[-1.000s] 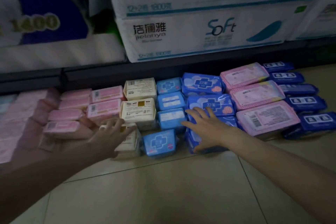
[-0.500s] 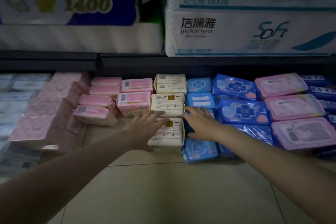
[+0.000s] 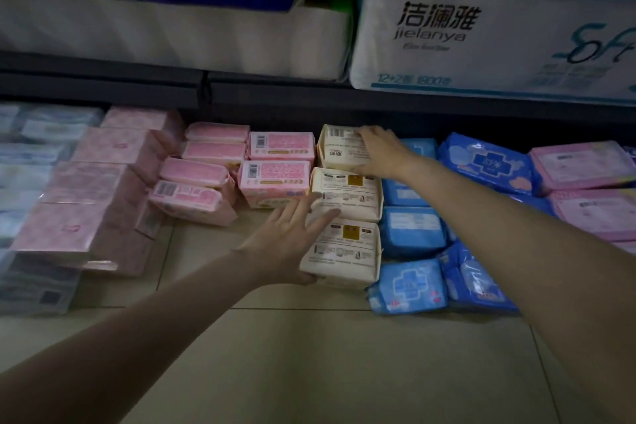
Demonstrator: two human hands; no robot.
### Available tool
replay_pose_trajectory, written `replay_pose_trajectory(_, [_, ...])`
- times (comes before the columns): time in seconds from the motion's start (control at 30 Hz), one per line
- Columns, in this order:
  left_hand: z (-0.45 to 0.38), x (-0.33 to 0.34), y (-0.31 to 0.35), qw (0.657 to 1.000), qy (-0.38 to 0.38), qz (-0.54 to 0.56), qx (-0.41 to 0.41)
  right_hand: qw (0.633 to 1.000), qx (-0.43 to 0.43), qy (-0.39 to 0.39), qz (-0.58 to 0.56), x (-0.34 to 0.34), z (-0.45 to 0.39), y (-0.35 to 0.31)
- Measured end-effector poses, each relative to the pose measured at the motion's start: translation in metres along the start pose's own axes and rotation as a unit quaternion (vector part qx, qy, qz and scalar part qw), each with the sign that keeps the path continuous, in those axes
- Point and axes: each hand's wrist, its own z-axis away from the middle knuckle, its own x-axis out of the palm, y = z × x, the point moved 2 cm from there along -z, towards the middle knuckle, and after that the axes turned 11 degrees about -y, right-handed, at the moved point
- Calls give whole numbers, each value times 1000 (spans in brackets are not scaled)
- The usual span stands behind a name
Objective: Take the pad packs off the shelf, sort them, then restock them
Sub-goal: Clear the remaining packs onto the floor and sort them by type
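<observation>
Three cream pad packs lie in a column on the tiled floor: a far one (image 3: 335,148), a middle one (image 3: 347,193) and a near one (image 3: 344,251). My right hand (image 3: 382,153) grips the far cream pack, fingers over its back right edge and thumb on its near edge. My left hand (image 3: 287,244) lies with straight, spread fingers against the left side of the near and middle cream packs, thumb at the near pack's front corner. Pink packs (image 3: 275,175) sit to the left of the column and blue packs (image 3: 409,231) to the right.
More pink packs (image 3: 585,165) and dark blue packs (image 3: 485,162) lie at the right. Large pale pink packs (image 3: 86,203) and clear-wrapped packs (image 3: 31,162) are stacked at the left. The dark shelf edge (image 3: 275,93) above carries big tissue bundles (image 3: 481,34). Bare floor tiles (image 3: 327,354) lie in front.
My right hand has gone from the small blue packs up onto the far cream pack. My left hand has slid right, against the near and middle cream packs. The view has moved closer.
</observation>
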Motion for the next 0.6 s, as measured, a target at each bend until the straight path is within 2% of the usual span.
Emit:
replay_pose_trajectory(0.17, [-3,2,-9,999,-19,-42,-6,998,14,-13,57,1,-10,-5])
replay_pose_trajectory(0.37, [6,4,-9,994,44,-93,25,985,22,28,166,6,-7,-15])
replay_pose_trajectory(0.53, [20,16,-6,991,80,-103,37,991,1,39,132,13,6,-13])
replay_pose_trajectory(0.6, [24,15,-2,994,58,-92,27,991,-5,57,117,15,12,-14])
